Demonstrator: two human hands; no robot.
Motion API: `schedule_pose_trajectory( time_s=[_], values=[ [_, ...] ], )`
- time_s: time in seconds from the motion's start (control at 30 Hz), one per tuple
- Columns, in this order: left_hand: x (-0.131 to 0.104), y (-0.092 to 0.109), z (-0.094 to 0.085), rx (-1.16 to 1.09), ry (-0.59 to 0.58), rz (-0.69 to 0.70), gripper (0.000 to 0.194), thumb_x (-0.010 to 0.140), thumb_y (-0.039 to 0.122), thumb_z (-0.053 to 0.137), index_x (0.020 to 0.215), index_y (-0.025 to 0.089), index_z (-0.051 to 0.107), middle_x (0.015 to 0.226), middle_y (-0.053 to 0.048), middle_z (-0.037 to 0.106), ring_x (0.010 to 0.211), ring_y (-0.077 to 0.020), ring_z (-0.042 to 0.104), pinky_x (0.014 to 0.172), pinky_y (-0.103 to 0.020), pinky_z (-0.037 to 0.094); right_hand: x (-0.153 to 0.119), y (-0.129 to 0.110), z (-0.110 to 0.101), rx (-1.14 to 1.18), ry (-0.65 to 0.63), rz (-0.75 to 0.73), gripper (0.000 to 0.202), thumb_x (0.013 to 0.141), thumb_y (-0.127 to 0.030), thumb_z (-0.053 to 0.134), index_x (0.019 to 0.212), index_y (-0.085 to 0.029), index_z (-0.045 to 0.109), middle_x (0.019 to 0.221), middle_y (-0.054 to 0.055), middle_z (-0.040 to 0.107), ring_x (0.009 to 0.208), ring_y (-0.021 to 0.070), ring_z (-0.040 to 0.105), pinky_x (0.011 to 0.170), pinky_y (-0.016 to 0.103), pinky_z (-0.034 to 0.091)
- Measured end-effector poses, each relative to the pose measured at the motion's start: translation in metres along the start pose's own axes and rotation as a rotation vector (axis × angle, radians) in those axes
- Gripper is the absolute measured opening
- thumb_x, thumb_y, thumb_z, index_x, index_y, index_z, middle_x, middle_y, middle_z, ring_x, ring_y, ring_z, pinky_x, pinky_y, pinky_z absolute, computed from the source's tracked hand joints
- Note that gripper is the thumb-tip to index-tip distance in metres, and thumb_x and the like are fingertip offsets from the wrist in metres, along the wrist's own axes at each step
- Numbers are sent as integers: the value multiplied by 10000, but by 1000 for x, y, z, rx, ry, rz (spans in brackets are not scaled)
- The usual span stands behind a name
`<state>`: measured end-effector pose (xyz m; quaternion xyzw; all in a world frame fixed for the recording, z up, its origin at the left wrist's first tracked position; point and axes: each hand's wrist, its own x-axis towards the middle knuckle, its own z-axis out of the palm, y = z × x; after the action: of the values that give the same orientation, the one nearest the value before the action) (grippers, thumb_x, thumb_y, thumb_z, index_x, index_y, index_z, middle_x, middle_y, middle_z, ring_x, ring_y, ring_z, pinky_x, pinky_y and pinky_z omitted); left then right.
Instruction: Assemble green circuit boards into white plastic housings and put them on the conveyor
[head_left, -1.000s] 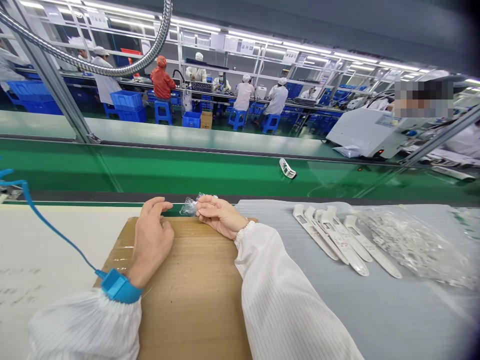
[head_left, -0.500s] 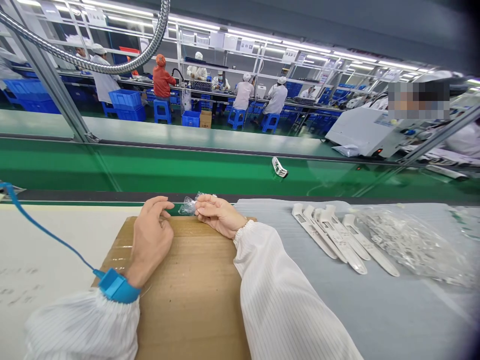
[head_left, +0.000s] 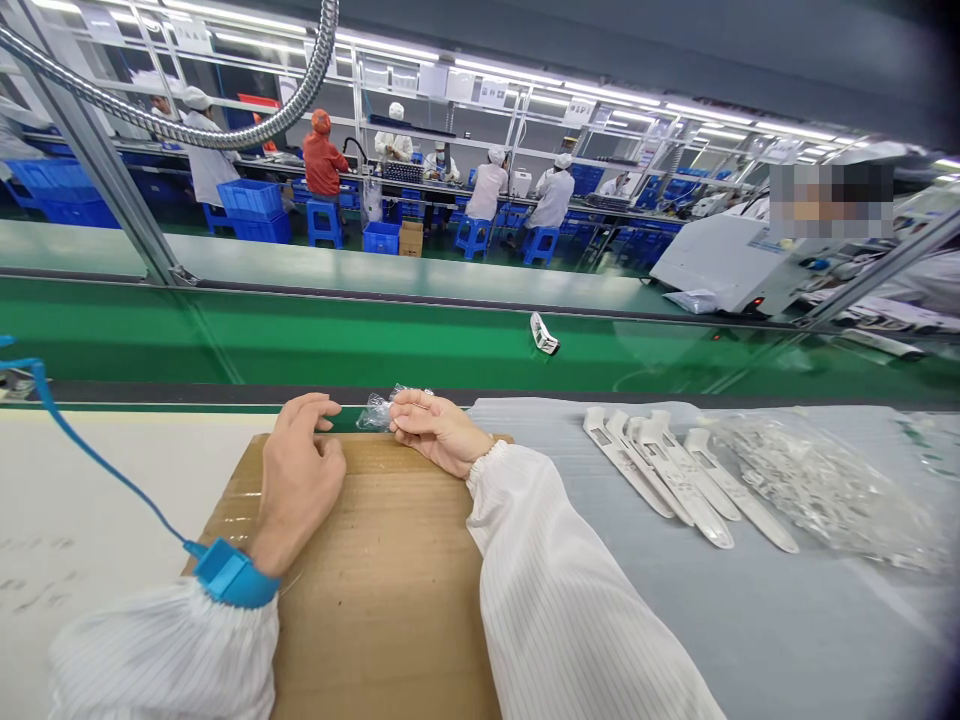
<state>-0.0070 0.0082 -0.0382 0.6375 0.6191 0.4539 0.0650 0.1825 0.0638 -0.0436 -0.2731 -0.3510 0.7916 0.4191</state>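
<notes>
Left hand loosely curled over the cardboard, thumb apart from fingers, nothing seen in it. Right hand pinches, it seems, crinkled clear film at the cardboard's far edge. White parts lie rightward, well apart. Judged best: light fingertip hold, film unstretched, left hand near to steady it.

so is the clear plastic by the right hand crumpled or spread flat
Crumpled: the clear plastic at the right hand is bunched, with wrinkles and uneven glints.
</notes>
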Motion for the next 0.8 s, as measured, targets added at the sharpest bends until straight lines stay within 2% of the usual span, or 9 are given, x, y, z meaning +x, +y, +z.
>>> schedule_pose_trajectory(
  time_s=[0.6, 0.8],
  values=[
    [0, -2, -1, -13, 1, 24, 377, 662, 85, 420, 953, 165, 645, 1174, -89, 633, 801, -172, 638, 711, -323, 561, 1, 2, -2, -3, -15, -6, 440, 562, -108, 911, 919, -156, 658, 862, 4, 679, 769, 103, 635, 730, 242, 494],
    [0, 2, -2, 22, 30, 33, 345, 677, 97, 448, 940, 175, 658, 1181, -85, 636, 943, -213, 654, 688, -307, 574, 1, 1, -2, -1, -15, -8, 446, 552, -110, 918, 911, -157, 657, 853, -3, 682, 762, 99, 639, 720, 228, 498]
  ],
)
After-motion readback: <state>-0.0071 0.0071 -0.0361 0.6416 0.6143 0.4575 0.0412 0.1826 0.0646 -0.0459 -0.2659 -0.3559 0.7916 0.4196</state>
